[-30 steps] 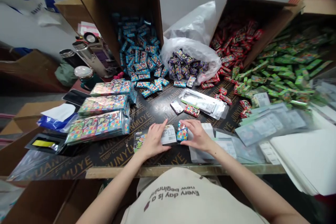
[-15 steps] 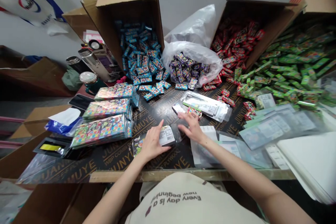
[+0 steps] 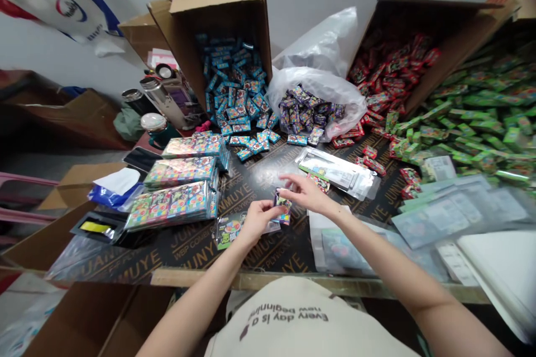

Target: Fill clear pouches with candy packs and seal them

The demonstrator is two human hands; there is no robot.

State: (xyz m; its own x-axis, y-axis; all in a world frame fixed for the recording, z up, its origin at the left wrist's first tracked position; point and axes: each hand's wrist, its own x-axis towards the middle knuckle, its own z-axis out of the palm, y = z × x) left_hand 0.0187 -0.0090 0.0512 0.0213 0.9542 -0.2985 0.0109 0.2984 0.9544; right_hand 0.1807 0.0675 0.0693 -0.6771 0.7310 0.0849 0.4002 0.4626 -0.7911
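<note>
My left hand (image 3: 260,220) is closed, pinching a small colourful packet (image 3: 284,213) with purple edges between thumb and fingers. My right hand (image 3: 309,195) reaches over the packet's upper edge with its fingers apart; whether it touches the packet I cannot tell. Under my left wrist a printed clear bag (image 3: 228,230) lies flat, partly covered by the hand. Just beyond my right hand is a red-edged colourful packet (image 3: 319,182), beside a stack of clear printed sleeves (image 3: 335,170).
Stacks of filled colourful packs (image 3: 171,201) stand at left. Behind are a carton of blue packets (image 3: 234,83), a plastic bag of purple packets (image 3: 307,109), a carton of red packets (image 3: 389,75) and heaped green packets (image 3: 481,117). Flat clear bags (image 3: 452,206) lie at right.
My left hand has lifted off the flat bag and now holds the small packet up. My right hand has come in over that packet. The view has shifted slightly left.
</note>
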